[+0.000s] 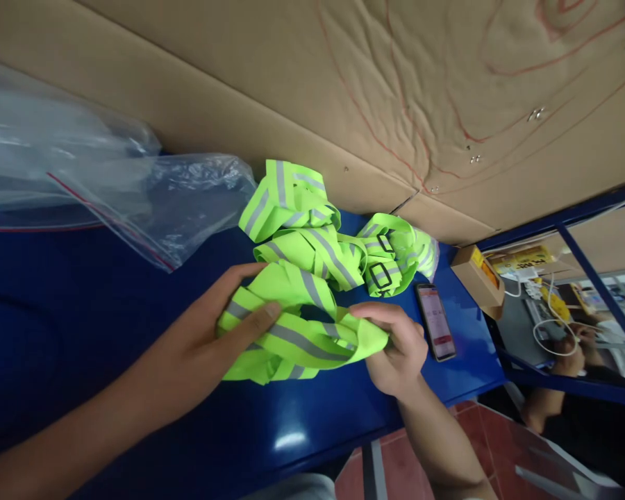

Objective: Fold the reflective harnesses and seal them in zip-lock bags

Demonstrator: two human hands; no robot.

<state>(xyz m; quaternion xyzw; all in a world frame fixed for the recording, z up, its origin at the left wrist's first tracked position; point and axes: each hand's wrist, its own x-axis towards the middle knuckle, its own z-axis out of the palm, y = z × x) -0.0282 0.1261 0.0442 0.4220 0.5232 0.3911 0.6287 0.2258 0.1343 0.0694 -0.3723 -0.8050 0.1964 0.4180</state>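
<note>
My left hand (234, 319) is closed around the left end of a folded neon-yellow reflective strap (296, 340) with grey stripes, thumb lying across its top. My right hand (396, 340) grips the right end, where the band folds over. The strap is in loose layers just above the blue table (135, 326). Beyond it lie more bundled reflective straps (310, 250) of the same kind, touching each other. Black rectangular buckles (380, 276) show on the bundle to the right. The fingertips of my right hand are partly hidden behind the strap.
Clear zip bags (187, 201) with red seals lie at the left. A lit phone (436, 321) rests at the right, near a small cardboard box (479, 281). Brown paper (292, 76) covers the wall behind. Past a blue frame, a co-worker's hands (573, 351) hold a white cable.
</note>
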